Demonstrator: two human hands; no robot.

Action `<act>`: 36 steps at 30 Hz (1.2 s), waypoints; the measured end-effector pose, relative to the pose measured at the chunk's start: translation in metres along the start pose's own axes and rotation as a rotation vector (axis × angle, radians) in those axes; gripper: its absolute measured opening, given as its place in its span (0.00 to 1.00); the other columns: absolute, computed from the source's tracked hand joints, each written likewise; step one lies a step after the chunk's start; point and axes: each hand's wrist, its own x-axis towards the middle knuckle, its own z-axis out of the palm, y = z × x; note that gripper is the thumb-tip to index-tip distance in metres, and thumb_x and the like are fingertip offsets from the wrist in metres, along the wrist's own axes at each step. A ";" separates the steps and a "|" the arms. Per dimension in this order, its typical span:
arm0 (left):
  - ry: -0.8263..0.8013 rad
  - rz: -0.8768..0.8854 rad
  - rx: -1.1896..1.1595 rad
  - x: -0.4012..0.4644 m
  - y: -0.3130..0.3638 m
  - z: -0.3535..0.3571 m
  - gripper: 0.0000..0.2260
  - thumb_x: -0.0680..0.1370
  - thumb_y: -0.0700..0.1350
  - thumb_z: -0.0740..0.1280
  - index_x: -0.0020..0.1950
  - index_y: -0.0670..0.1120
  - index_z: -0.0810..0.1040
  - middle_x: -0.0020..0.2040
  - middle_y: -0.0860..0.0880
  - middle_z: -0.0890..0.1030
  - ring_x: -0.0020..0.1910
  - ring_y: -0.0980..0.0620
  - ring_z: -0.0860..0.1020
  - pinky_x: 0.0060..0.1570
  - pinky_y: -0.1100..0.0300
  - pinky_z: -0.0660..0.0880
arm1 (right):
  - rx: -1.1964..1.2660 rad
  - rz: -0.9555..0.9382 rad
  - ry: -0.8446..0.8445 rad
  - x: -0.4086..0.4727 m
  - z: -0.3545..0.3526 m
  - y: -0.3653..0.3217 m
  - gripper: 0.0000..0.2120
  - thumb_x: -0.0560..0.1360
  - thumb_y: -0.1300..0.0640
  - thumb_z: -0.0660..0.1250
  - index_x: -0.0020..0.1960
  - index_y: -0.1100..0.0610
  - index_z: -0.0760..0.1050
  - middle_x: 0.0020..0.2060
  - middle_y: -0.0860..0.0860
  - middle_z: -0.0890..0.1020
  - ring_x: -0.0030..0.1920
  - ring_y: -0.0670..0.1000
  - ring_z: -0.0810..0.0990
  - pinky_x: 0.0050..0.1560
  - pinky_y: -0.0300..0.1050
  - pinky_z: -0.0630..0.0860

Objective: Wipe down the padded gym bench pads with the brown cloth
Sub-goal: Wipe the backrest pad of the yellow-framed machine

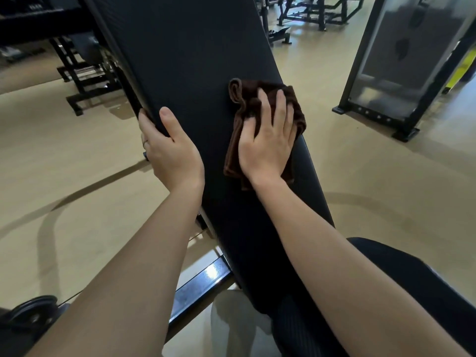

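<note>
A long black padded bench pad (190, 55) runs from the top of the view down toward me, with a second pad section (306, 191) below it. The crumpled brown cloth (240, 109) lies on the pad near its right edge. My right hand (268, 140) presses flat on the cloth, fingers spread over it. My left hand (168, 148) grips the pad's left edge, thumb on top and fingers wrapped underneath.
The bench's steel frame bar (206, 279) shows below the pad. A weight plate (31, 313) sits at the bottom left. Black racks (82, 73) stand at the left, a machine with a translucent panel (404, 60) at the right, more machines (314, 11) behind. Tan floor surrounds the bench.
</note>
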 end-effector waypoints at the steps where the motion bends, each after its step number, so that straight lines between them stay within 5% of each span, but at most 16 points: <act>1: -0.002 0.002 -0.004 0.000 0.000 -0.001 0.25 0.85 0.60 0.51 0.76 0.48 0.68 0.70 0.50 0.77 0.68 0.50 0.73 0.63 0.54 0.72 | -0.005 0.023 0.025 0.001 -0.001 0.011 0.26 0.82 0.46 0.54 0.80 0.42 0.62 0.83 0.50 0.59 0.82 0.56 0.55 0.82 0.57 0.47; 5: 0.002 -0.011 0.012 -0.004 0.004 0.000 0.25 0.86 0.59 0.51 0.79 0.48 0.65 0.71 0.51 0.75 0.69 0.53 0.72 0.58 0.63 0.67 | 0.057 0.523 0.125 -0.039 -0.017 0.079 0.25 0.84 0.44 0.51 0.79 0.48 0.67 0.78 0.52 0.69 0.78 0.55 0.65 0.81 0.59 0.53; 10: 0.010 -0.021 0.006 -0.005 0.005 0.002 0.25 0.86 0.58 0.51 0.81 0.48 0.62 0.76 0.50 0.71 0.73 0.53 0.69 0.57 0.69 0.61 | 0.055 0.826 0.093 -0.076 -0.020 0.080 0.25 0.87 0.46 0.48 0.82 0.50 0.60 0.83 0.53 0.58 0.83 0.57 0.52 0.82 0.62 0.44; 12: 0.015 -0.021 0.015 -0.006 0.005 0.002 0.25 0.86 0.58 0.51 0.81 0.48 0.62 0.76 0.49 0.71 0.74 0.51 0.69 0.58 0.67 0.61 | 0.055 0.804 0.077 -0.055 -0.011 0.047 0.26 0.87 0.46 0.50 0.84 0.49 0.55 0.84 0.54 0.54 0.84 0.60 0.49 0.81 0.64 0.42; 17: 0.026 -0.009 0.029 -0.006 0.005 0.002 0.25 0.86 0.58 0.50 0.80 0.47 0.64 0.76 0.48 0.72 0.74 0.50 0.69 0.60 0.67 0.62 | -0.054 0.258 0.043 -0.085 0.001 0.027 0.27 0.85 0.45 0.49 0.84 0.47 0.56 0.84 0.51 0.55 0.84 0.57 0.50 0.83 0.61 0.46; 19: 0.033 -0.010 0.030 -0.004 0.004 0.002 0.26 0.86 0.59 0.50 0.80 0.48 0.64 0.76 0.48 0.72 0.74 0.50 0.69 0.63 0.66 0.63 | -0.062 0.242 0.019 -0.135 -0.002 0.044 0.27 0.85 0.45 0.49 0.83 0.47 0.58 0.84 0.50 0.55 0.84 0.56 0.51 0.83 0.62 0.48; 23: 0.041 0.016 0.027 -0.002 0.001 0.002 0.25 0.85 0.59 0.50 0.78 0.48 0.67 0.72 0.50 0.75 0.71 0.52 0.72 0.62 0.65 0.67 | -0.074 0.377 0.023 -0.184 0.004 0.042 0.28 0.83 0.45 0.50 0.82 0.49 0.62 0.83 0.52 0.59 0.82 0.58 0.56 0.81 0.65 0.55; 29: 0.001 0.026 0.014 0.001 -0.002 0.001 0.25 0.86 0.58 0.50 0.76 0.46 0.68 0.69 0.50 0.77 0.67 0.53 0.74 0.54 0.70 0.65 | -0.057 0.591 0.136 -0.102 0.003 0.045 0.28 0.82 0.43 0.46 0.81 0.44 0.64 0.81 0.52 0.63 0.80 0.59 0.59 0.78 0.63 0.54; 34: -0.009 0.044 -0.004 0.004 -0.004 0.000 0.26 0.85 0.60 0.50 0.77 0.47 0.67 0.71 0.50 0.76 0.70 0.52 0.73 0.64 0.60 0.71 | 0.041 0.881 0.249 -0.062 -0.012 0.098 0.23 0.86 0.46 0.52 0.79 0.46 0.66 0.78 0.51 0.68 0.79 0.56 0.63 0.77 0.60 0.57; 36: 0.010 0.038 -0.009 0.003 -0.005 0.002 0.26 0.85 0.59 0.50 0.78 0.47 0.66 0.73 0.50 0.75 0.71 0.52 0.72 0.63 0.65 0.71 | 0.116 1.050 0.289 -0.069 -0.022 0.131 0.24 0.86 0.47 0.51 0.79 0.50 0.66 0.75 0.56 0.71 0.75 0.59 0.67 0.75 0.57 0.59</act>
